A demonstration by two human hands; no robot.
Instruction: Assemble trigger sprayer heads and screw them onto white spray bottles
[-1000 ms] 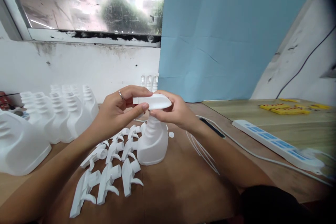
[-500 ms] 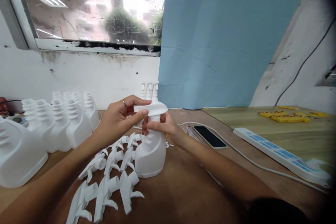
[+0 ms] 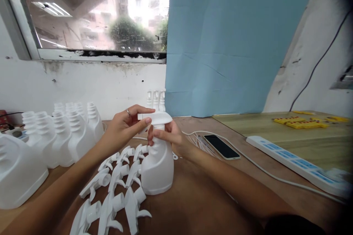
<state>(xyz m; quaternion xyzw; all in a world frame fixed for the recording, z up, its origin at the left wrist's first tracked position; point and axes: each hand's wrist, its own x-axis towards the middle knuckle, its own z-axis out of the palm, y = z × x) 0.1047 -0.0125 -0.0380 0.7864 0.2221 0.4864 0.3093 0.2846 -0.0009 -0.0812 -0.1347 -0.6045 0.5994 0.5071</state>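
A white spray bottle [image 3: 157, 172] stands upright on the brown table, with a white trigger spray head [image 3: 158, 117] on its neck. My left hand [image 3: 128, 125], a ring on one finger, pinches the nozzle end of the spray head between thumb and fingers. Around the bottle's neck, just under the head, my right hand [image 3: 172, 137] is closed. Several loose trigger spray heads [image 3: 109, 213] lie in rows to the left of the bottle, near my left forearm.
Several open-necked white bottles [image 3: 74, 139] stand at the left. More bottle tops [image 3: 156, 99] show behind my hands. On the right lie a phone [image 3: 222, 147], a white cable [image 3: 259, 169], a power strip [image 3: 292, 161] and yellow pieces [image 3: 300, 122].
Both hands keep their grip on the spray head and the bottle's neck. The whole view has shifted slightly, so things appear a little lower.
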